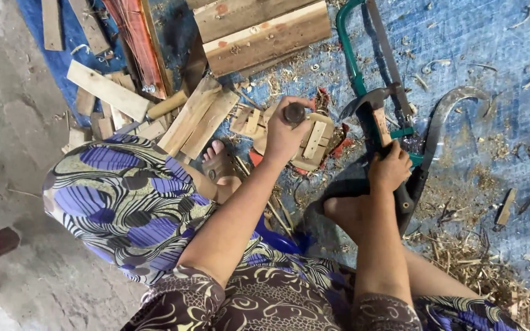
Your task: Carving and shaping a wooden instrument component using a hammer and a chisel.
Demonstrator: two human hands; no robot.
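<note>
My left hand is closed around a tool with a dark round handle end, held upright over a small assembly of light wooden slats on the blue tarp. My right hand grips the wooden handle of a hammer, whose dark metal head points left, just right of the slats. The tool's tip is hidden behind my left hand. My bare feet rest on either side of the slats.
A green-framed hacksaw and a curved sickle blade lie beyond the hammer. Wide planks lie at the top, loose boards and a wooden-handled knife to the left. Shavings litter the tarp.
</note>
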